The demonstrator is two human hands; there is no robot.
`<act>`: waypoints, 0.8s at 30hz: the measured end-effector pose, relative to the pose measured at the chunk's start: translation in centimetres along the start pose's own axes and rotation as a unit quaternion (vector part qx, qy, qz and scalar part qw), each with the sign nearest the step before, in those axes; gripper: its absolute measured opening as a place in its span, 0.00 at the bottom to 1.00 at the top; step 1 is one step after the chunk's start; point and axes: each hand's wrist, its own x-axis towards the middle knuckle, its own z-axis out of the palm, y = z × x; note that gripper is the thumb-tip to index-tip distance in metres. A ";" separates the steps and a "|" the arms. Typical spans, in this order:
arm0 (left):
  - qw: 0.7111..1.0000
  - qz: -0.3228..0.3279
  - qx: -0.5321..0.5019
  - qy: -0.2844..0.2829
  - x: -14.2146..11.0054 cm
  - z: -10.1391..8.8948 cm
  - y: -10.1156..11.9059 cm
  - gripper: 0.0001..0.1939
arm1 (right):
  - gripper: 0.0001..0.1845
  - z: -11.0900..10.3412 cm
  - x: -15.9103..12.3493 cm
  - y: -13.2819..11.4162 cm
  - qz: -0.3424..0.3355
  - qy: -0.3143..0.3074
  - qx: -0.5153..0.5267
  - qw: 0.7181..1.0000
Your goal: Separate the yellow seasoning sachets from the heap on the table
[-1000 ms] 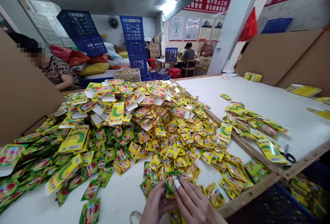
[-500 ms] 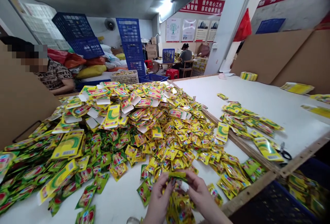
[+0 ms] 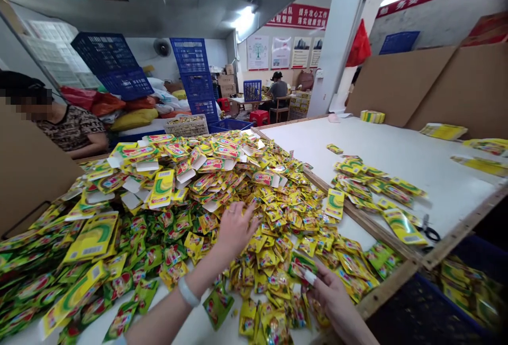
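Two hands are working over a white-topped table [image 3: 186,329]. Right hand [image 3: 322,284], nearer, is pinching a small glossy green printed sachet [image 3: 300,264] between thumb and fingers, a white wrap [image 3: 309,277] showing on one digit; the sachet is sitting just above the near side of the pile. Left hand [image 3: 237,229], a pale band [image 3: 188,292] circling its wrist, is reaching farther in, fingers parted, over loose glossy yellow sachets [image 3: 278,211]; fingertip contact: cannot tell. Black-handled scissors [image 3: 426,227] are lying at right, beyond a wooden strip [image 3: 373,226]. Flat yellow-and-green cardboard boxes [image 3: 162,189], some showing white flaps, are topping the heap. Behind, a person in a patterned top [image 3: 75,128] is leaning at left; farther back, blue plastic crates [image 3: 188,56] are standing stacked.
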 end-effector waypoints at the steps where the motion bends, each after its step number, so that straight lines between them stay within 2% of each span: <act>1: 0.999 -0.018 0.031 0.012 0.4 -0.2 -1.1 0.19 | 0.17 0.0 0.0 -0.1 0.010 -0.004 0.009 1.000; 3: 0.996 -0.040 0.077 0.019 0.4 -0.5 -2.9 0.15 | 0.16 0.4 -0.1 -0.1 0.031 -0.030 0.025 0.999; 5: 0.993 -0.048 0.106 0.016 -0.7 -0.6 -3.8 0.14 | 0.15 0.9 -0.2 0.2 0.046 -0.057 0.041 0.996; 9: 0.989 -0.077 0.125 0.027 -4.0 -0.6 -3.9 0.10 | 0.16 2.1 -0.3 0.9 0.071 -0.078 0.058 0.993; 12: 0.988 -0.110 0.101 0.045 -4.2 -0.1 -3.7 0.17 | 0.16 3.4 -0.1 1.0 0.085 -0.100 0.052 0.990; 15: 0.988 -0.140 0.044 0.056 -2.9 0.4 -3.8 0.26 | 0.15 4.3 0.1 0.4 0.076 -0.132 0.028 0.988; 18: 0.985 -0.158 -0.041 0.048 -3.0 -0.3 -3.8 0.30 | 0.15 4.4 0.2 -1.0 0.039 -0.140 -0.013 0.989; 20: 0.979 -0.164 -0.119 0.016 -4.5 -1.3 -3.4 0.30 | 0.17 4.4 0.1 -2.4 0.001 -0.135 -0.032 0.990; 22: 0.965 -0.168 -0.199 -0.036 -6.7 -2.5 -2.3 0.24 | 0.17 5.1 -0.2 -3.8 -0.039 -0.146 -0.049 0.987; 24: 0.931 -0.178 -0.304 -0.096 -8.8 -3.4 -0.7 0.17 | 0.14 6.7 -0.3 -5.2 -0.085 -0.167 -0.073 0.979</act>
